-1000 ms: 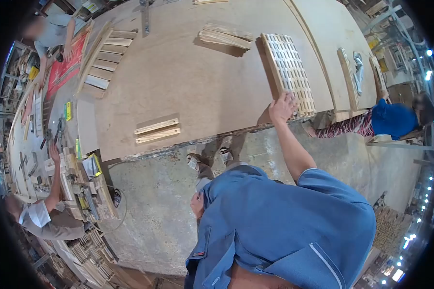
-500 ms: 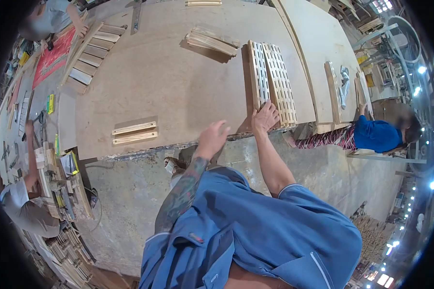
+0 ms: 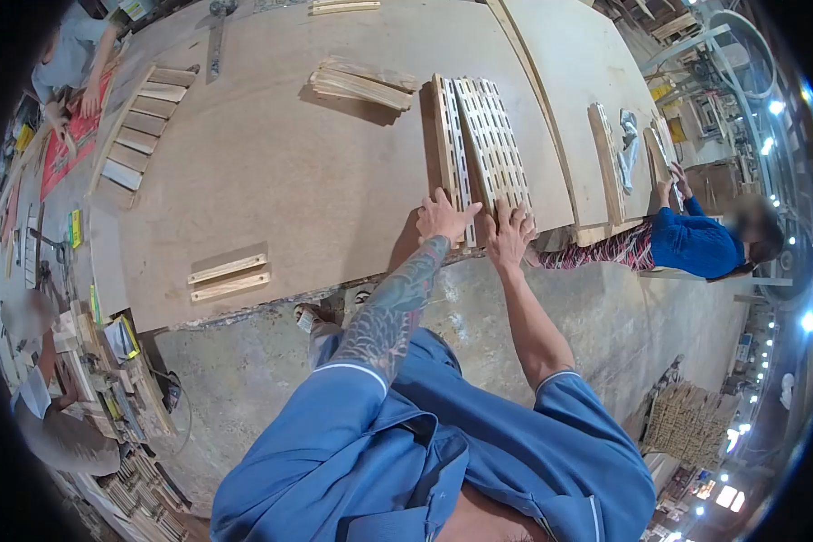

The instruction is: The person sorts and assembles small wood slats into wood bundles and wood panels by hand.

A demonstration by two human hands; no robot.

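Two side-by-side groups of slotted wooden strips (image 3: 492, 135) lie lengthwise on the big table, their near ends towards me. My left hand (image 3: 443, 219), on the tattooed arm, rests over the near end of the narrower left group (image 3: 451, 135), fingers apart and thumb out to the right. On the near end of the wider right group, my right hand (image 3: 510, 231) lies with fingers stretched forward and spread. Neither hand visibly lifts a strip. A dark narrow gap runs between the groups. The undersides of both hands are hidden.
Left of the strips lies a stack of plain wooden slats (image 3: 361, 88). Two short drilled bars (image 3: 229, 277) sit near the table's front edge. A slatted wooden frame (image 3: 144, 131) is at far left. A co-worker in blue (image 3: 700, 242) works at right; other people are at left.
My left hand has moved up and right onto the left strips. My right hand has shifted from the left group to the near end of the right group. The camera view has shifted slightly.
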